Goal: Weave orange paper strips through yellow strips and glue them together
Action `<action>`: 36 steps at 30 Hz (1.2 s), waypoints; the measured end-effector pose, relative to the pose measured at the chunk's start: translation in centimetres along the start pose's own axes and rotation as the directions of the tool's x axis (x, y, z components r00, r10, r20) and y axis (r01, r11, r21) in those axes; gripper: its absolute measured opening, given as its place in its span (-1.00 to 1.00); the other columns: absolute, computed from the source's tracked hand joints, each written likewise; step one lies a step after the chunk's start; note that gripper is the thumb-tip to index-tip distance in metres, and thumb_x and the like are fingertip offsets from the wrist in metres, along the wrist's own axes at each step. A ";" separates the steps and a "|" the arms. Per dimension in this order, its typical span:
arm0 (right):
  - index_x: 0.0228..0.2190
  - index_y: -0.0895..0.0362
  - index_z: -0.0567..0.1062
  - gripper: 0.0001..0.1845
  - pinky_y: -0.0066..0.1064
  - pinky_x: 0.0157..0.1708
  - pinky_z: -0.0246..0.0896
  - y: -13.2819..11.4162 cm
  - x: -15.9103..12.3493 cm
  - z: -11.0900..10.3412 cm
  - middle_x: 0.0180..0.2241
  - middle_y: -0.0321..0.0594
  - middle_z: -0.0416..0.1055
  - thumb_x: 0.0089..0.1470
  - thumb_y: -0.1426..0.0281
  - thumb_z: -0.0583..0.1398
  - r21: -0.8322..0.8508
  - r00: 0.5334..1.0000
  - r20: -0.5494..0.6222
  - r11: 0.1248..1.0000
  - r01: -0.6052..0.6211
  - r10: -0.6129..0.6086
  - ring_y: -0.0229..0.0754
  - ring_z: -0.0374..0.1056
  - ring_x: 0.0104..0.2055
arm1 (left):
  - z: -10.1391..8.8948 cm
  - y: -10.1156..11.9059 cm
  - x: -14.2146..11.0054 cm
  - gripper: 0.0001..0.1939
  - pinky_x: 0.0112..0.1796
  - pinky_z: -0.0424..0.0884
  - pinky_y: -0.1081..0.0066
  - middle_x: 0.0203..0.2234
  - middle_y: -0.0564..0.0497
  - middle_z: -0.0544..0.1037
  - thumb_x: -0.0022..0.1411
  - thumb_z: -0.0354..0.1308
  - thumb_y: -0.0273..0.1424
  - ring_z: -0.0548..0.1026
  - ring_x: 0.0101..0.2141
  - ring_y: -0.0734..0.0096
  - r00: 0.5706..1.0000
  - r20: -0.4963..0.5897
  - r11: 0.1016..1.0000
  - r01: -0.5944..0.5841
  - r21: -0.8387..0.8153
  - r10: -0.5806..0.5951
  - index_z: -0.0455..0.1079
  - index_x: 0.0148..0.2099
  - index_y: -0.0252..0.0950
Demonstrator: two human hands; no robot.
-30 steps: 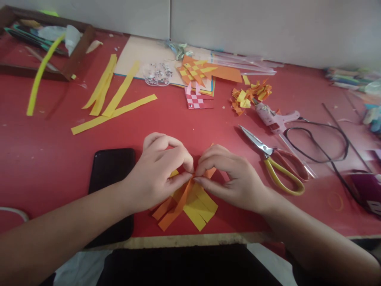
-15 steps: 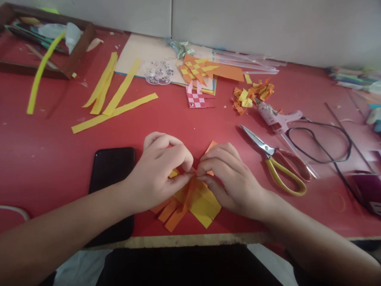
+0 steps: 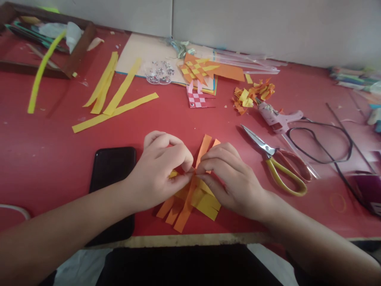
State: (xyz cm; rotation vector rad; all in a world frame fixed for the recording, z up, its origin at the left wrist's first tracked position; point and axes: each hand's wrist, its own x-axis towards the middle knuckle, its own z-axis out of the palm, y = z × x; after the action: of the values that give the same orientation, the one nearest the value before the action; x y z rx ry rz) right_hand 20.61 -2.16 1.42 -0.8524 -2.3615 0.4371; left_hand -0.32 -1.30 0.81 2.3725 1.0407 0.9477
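While our left hand (image 3: 163, 169) squeezes the orange-and-yellow paper (image 3: 188, 202) between fingers | our right hand (image 3: 233, 180) pinches it too | black phone (image 3: 113, 167) left, scissors (image 3: 275, 159) right

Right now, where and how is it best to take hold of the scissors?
I would grip the yellow handle, coming from the near side with the right hand once free: the scissors lie flat, with this loop toward the person and the blades pointing away to the left.
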 end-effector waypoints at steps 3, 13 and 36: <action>-0.31 0.16 0.34 -0.85 -0.24 -0.22 0.20 -0.2 0.0 0.0 -0.33 -0.14 0.39 0.17 0.64 0.09 -0.047 0.998 0.057 0.999 0.025 -0.023 -0.14 0.20 -0.26 | 0.0 0.1 0.0 -0.75 -0.11 0.19 0.17 -0.47 0.19 0.50 0.14 0.17 -0.56 0.49 -0.22 0.33 1.000 0.005 1.000 -0.009 -0.005 0.009 0.15 -0.36 -0.18; -0.32 0.08 0.28 -0.76 -0.23 -0.23 0.22 -0.2 -0.1 -0.5 -0.32 -0.20 0.36 0.11 0.68 0.08 -0.011 0.996 -0.061 0.998 0.067 -0.068 -0.17 0.28 -0.26 | -0.4 -0.6 0.5 -0.88 -0.13 0.19 0.23 -0.40 0.16 0.55 0.21 0.20 -0.48 0.47 -0.26 0.33 0.994 0.011 0.994 0.111 -0.016 -0.111 0.31 -0.28 -0.20; -0.33 0.13 0.55 -0.86 -0.42 -0.26 0.28 4.5 6.3 2.8 -0.34 -0.25 0.53 0.20 0.48 0.16 -0.010 0.987 0.096 0.991 -0.130 0.131 -0.24 0.41 -0.28 | -0.1 -0.7 0.2 -0.79 -0.05 0.27 0.21 -0.39 0.07 0.63 0.35 0.10 -0.49 0.45 -0.28 0.35 0.944 0.160 0.957 -0.279 -0.084 0.289 0.54 -0.28 -0.21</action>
State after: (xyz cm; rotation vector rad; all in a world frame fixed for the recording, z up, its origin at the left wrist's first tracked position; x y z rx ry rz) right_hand 17.09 5.06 -0.29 -1.0126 -2.4034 0.5388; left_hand -0.63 -0.67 0.62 2.5446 0.6076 0.8372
